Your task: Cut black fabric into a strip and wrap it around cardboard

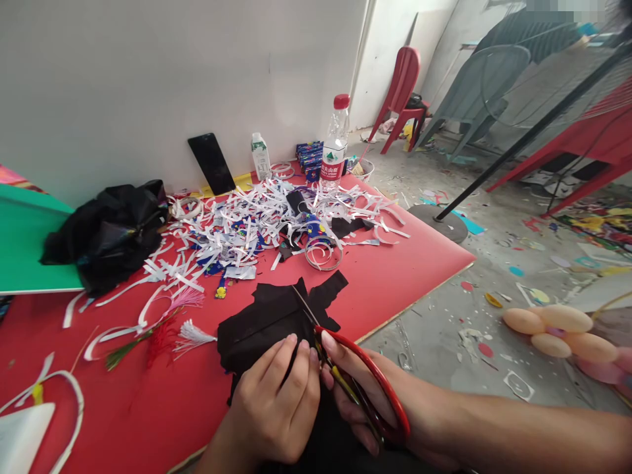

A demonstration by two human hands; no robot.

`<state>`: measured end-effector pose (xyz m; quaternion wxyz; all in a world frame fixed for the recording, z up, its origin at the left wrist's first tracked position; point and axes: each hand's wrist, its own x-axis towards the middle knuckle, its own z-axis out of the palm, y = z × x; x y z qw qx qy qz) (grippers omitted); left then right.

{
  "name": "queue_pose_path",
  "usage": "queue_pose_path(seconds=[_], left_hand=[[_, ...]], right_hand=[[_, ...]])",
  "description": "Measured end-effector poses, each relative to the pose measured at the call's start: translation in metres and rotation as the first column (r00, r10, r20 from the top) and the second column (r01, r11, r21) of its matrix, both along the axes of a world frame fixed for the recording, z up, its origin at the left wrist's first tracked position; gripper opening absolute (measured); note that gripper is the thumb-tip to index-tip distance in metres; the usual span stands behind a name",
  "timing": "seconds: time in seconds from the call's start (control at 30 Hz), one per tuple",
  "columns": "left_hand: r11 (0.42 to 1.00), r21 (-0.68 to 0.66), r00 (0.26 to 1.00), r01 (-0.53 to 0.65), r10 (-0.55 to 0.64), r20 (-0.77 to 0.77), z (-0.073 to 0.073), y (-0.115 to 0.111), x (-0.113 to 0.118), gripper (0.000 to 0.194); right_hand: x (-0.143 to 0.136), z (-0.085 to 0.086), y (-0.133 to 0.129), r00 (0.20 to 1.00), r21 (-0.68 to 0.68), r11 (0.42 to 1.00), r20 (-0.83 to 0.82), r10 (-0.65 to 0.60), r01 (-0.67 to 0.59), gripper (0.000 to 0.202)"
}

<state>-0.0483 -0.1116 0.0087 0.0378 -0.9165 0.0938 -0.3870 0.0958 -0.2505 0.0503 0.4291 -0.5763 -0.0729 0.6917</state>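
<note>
My right hand [350, 388] grips red-handled scissors [392, 401], with the fingers round the handles and the blades pointing up and away over black fabric [266, 322]. Close beside it, my left hand [281, 401] is closed, its fingertips pinched together at the near edge of the black fabric. What exactly lies between those fingertips is hidden from view. Irregular black pieces stick out past the scissor tips on the red tabletop [375, 289]. More dark cloth hangs below my hands.
White paper strips [247, 217] heap across the table's far half. Behind stand a water bottle [336, 145], a small white bottle [260, 157] and a leaning phone [212, 163]. A black bag [118, 230] lies left. Balloons [557, 329], a stand pole [494, 164] and chairs [399, 92] are to the right.
</note>
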Motion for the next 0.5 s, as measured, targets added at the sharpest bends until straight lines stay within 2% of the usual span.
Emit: queue_pose_path(seconds=[0.33, 0.5], left_hand=[[1.0, -0.013, 1.0, 0.001, -0.001, 0.001, -0.0046, 0.0003, -0.0027, 0.031], [0.999, -0.041, 1.0, 0.02, -0.019, 0.023, -0.0042, 0.0003, -0.0033, 0.026]], right_hand=[[0.0035, -0.0017, -0.0007, 1.0, 0.049, 0.999, 0.014, 0.017, -0.018, 0.086], [0.0059, -0.005, 0.0002, 1.0, 0.017, 1.0, -0.003, 0.02, -0.02, 0.088]])
